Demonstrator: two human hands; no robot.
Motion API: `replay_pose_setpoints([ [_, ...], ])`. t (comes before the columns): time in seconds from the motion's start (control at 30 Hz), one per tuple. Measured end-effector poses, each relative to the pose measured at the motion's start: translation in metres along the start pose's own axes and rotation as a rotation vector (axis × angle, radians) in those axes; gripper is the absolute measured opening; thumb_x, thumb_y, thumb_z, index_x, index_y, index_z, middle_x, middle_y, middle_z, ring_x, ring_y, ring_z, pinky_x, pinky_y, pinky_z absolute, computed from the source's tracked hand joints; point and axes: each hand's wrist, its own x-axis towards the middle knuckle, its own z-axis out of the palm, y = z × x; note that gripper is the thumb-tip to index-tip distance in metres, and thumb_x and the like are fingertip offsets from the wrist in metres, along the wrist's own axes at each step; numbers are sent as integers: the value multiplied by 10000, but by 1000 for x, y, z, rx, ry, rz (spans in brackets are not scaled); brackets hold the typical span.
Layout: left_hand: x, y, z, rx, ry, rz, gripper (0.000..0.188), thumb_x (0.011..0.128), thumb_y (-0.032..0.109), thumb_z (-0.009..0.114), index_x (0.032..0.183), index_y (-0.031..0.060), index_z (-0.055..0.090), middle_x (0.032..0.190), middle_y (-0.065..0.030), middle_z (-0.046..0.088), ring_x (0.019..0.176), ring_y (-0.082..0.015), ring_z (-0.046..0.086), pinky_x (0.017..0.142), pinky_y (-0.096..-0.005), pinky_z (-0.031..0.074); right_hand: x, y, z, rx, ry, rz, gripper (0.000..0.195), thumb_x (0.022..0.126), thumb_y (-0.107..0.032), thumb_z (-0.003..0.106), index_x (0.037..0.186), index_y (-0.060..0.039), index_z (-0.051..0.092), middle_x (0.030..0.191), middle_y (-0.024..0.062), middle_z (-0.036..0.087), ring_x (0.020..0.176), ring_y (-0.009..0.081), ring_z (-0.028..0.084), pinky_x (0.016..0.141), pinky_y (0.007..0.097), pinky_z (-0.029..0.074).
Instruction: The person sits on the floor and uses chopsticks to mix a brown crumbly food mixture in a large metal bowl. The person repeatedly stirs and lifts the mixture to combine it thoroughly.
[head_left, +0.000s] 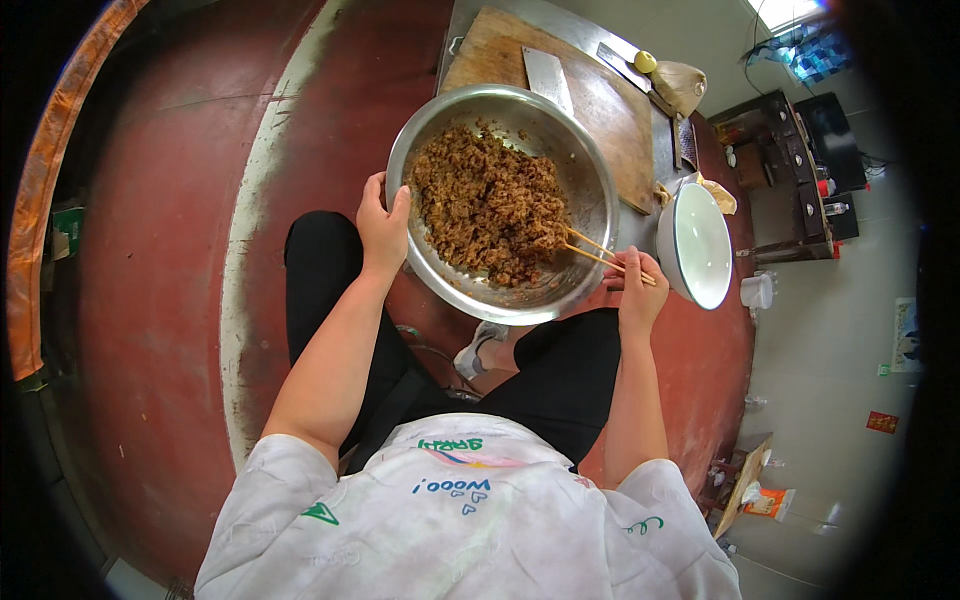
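A large stainless steel bowl (504, 309) stands before me at the near edge of the table. It holds a brown, crumbly minced filling (491, 199). My left hand (384, 225) grips the bowl's left rim, thumb over the lip and fingers along the outside. In my right hand (637, 281) is a pair of wooden chopsticks (596, 251), held apart, their tips sunk in the filling's right side. A white enamel basin (705, 247) with a dark rim sits just right of that hand. The bowl hides part of the table behind it.
Behind the bowl lies a wooden cutting board (600, 150) with a cleaver (549, 75) on it. A long knife (624, 66), a yellow-green round fruit (644, 61), a tan bag (679, 86) and a grater (686, 142) line the metal table's (525, 11) far side.
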Motion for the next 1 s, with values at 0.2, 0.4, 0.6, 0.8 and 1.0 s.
replay_pose_setpoints([
  [0.2,0,9,4,18,-5,-25,211,953,158,631,1110,24,587,885,-34,632,805,-120,579,756,-300,473,15,47,39,44,42,65,270,1033,-155,570,893,59,658,803,99,677,656,166,695,567,269,568],
  [0.4,1,2,4,5,0,-1,220,953,169,635,1116,29,588,870,-32,624,776,-120,576,732,-299,473,3,29,127,169,-118,-120,248,1030,-167,591,938,41,688,880,79,681,731,157,686,663,279,561],
  [0.6,-1,6,2,11,-11,-40,215,957,170,628,1114,31,578,857,-31,620,756,-116,574,713,-302,474,-16,-10,85,-64,-428,-348,152,1000,-96,622,926,17,691,903,69,684,778,133,657,701,270,526],
  [0.8,0,3,3,1,10,30,191,960,155,613,1102,34,573,831,-20,594,734,-111,561,697,-300,469,46,35,41,-223,41,-153,260,1032,-199,603,949,22,713,877,67,704,757,121,676,684,274,529],
  [1.0,1,9,7,-61,-9,-31,187,956,152,615,1095,34,574,828,-20,587,736,-123,560,707,-304,466,82,60,111,258,-114,20,277,1025,-201,615,951,46,715,903,90,726,747,170,709,742,284,577],
])
